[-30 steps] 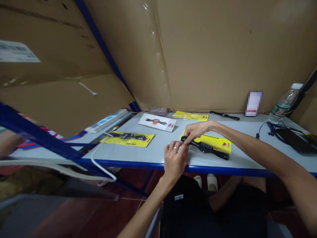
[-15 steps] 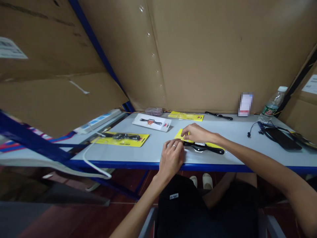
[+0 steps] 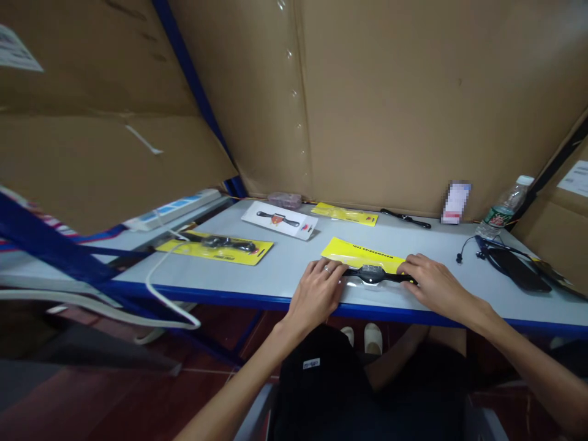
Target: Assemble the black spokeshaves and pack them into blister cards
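Near the front edge of the table, a black spokeshave (image 3: 373, 275) lies crosswise between my hands. My left hand (image 3: 318, 286) is closed around its left handle, hiding that end. Fingers of my right hand (image 3: 429, 280) grip the right handle. Behind the tool is a yellow packaging card (image 3: 349, 250) printed with woodworking lettering, and clear plastic shows around the spokeshave. To the left, another spokeshave (image 3: 225, 243) lies in clear packaging on its own yellow card (image 3: 255, 253).
A white printed box (image 3: 278, 220), a yellow card (image 3: 344, 214) and a loose black spokeshave (image 3: 407, 218) lie farther back. At right are a propped phone (image 3: 456, 202), a bottle (image 3: 505, 208) and a dark phone (image 3: 519, 269). A white cable (image 3: 154, 288) hangs over the left edge.
My right hand has moved right, from above the yellow card to the spokeshave's right handle. My left hand stays at the left handle. The view has shifted slightly.
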Motion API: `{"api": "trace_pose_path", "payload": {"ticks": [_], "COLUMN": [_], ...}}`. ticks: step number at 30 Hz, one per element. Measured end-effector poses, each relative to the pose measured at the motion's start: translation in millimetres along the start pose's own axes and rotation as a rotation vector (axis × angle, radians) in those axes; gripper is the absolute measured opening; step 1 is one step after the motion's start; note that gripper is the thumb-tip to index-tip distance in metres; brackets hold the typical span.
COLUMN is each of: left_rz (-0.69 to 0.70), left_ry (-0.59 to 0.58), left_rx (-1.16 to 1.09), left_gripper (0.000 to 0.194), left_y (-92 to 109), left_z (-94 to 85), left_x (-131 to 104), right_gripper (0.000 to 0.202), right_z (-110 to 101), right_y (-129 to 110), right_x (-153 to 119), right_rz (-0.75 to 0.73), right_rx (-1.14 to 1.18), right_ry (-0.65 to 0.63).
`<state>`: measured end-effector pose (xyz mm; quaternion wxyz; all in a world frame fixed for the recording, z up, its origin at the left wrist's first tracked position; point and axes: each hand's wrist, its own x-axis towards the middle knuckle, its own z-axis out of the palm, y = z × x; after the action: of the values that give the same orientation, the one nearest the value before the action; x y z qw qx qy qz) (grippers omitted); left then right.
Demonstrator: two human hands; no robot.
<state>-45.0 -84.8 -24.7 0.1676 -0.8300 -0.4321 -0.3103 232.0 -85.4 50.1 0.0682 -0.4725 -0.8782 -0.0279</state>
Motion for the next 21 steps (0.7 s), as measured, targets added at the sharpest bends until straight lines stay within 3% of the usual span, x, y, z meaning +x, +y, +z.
{"api": "trace_pose_path", "payload": {"ticks": [5, 10, 14, 21], "left_rz": [0.069, 0.131, 0.164, 0.262], "left_ry": [-0.068, -0.190, -0.235, -0.229], "left_rx": [0.041, 0.096, 0.164, 0.243], "left_gripper": [0.021, 0.018, 0.020, 0.015], "left_y": [-2.5, -5.0, -6.6, -10.4], "left_z": [-3.4, -8.7, -6.3, 3.1], "left_x": [4.1, 13.8, 25.0, 42.3], "right_gripper": [0.025, 0.035, 0.038, 0.031], "right_z": [3.4, 30.1, 45.1, 39.1], "right_y": [-7.4, -14.9, -11.6, -10.2], "right_x": [-6.6, -18.5, -16.5, -1.8], "right_rz": [-0.091, -0.109, -0.089, -0.040], "right_rx": [-0.107, -0.391, -0.460, -0.498], "right_ry": [0.041, 0.153, 0.194, 0.122]}}
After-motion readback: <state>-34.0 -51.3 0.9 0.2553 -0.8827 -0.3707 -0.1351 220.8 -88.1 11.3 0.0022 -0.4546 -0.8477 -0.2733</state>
